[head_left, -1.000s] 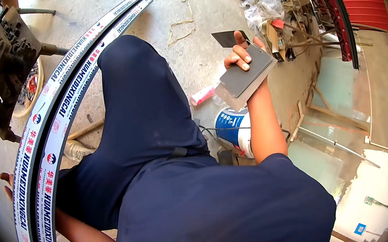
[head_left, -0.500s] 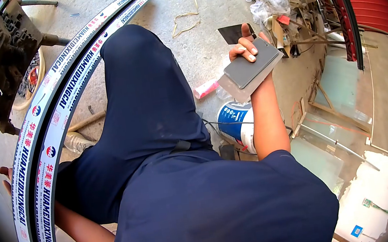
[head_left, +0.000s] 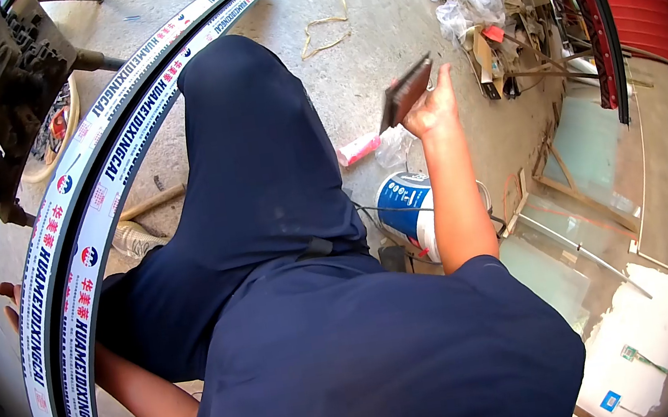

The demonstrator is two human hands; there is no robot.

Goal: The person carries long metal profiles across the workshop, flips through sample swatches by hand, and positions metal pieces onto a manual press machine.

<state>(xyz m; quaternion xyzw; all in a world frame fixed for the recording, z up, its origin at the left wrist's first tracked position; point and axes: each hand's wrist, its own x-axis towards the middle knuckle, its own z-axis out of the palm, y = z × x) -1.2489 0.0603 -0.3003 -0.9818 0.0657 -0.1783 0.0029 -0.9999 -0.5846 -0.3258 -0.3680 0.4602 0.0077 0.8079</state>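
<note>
Your right hand (head_left: 433, 115) is at 2 o'clock and holds the dark flat item (head_left: 406, 95), which is tilted nearly edge-on, with most of the fingers hidden behind it and the thumb raised clear. Your left hand (head_left: 11, 303) is just below 9 o'clock, beyond the curved profile (head_left: 87, 279) that runs from 12 o'clock to between 7 and 8; only fingertips show, so whether they press on the profile is not possible to judge. The two hands are well apart. For a secure hold, the thumb would serve best laid along the item's near edge, with the wrist straight and the item clear of your raised knee (head_left: 237, 78). Use light pressure, since a flat piece held at one end may pivot. Avoid knocking the profile with your left forearm (head_left: 146, 393), which passes behind it. Count as follows: one dark flat item; two printed bands on the profile, though whether these are one piece or two is unclear; one blue-and-white bucket (head_left: 403, 206) at 3 o'clock, beside your right forearm (head_left: 456, 184); one pink-and-white cylinder (head_left: 359, 149) on the floor (head_left: 375, 9) at 1 o'clock; one shoe (head_left: 133, 241) visible at 9 o'clock.
</note>
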